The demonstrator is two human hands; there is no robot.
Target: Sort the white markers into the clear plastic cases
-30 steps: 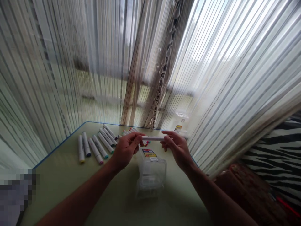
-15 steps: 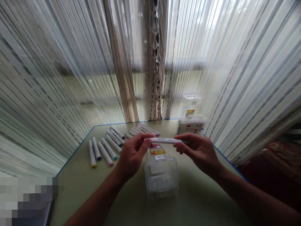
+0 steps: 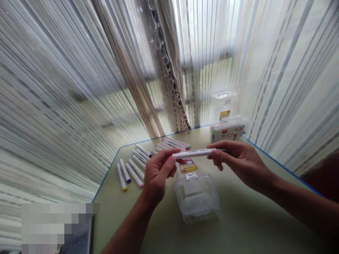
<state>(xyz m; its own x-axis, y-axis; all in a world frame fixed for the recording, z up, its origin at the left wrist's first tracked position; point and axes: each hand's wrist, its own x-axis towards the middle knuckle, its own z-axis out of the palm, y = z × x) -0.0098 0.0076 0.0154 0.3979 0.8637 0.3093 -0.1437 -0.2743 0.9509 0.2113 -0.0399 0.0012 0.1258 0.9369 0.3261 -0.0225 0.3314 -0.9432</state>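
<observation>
A white marker (image 3: 194,153) with dark print is held level between my two hands, above the table. My left hand (image 3: 160,171) pinches its left end between thumb and fingers. Its right end sits in the fingers of my right hand (image 3: 233,157), which are closed around it. Just below the marker, a clear plastic case (image 3: 197,197) with a white latch lies on the table, a yellow label (image 3: 188,167) at its far end. To the left of my left hand lie several white markers (image 3: 132,169) with coloured ends, some partly hidden behind the hand.
A second clear case (image 3: 229,128) with printed sides stands at the back right, its lid raised. The green table (image 3: 238,218) has a blue edge, and string curtains (image 3: 206,70) hang right behind it. A dark flat object (image 3: 79,236) is at the lower left, partly blurred out.
The view has tilted and swung, so the table things appear farther right. Both hands keep hold of the same marker, with my right hand slightly farther from the left.
</observation>
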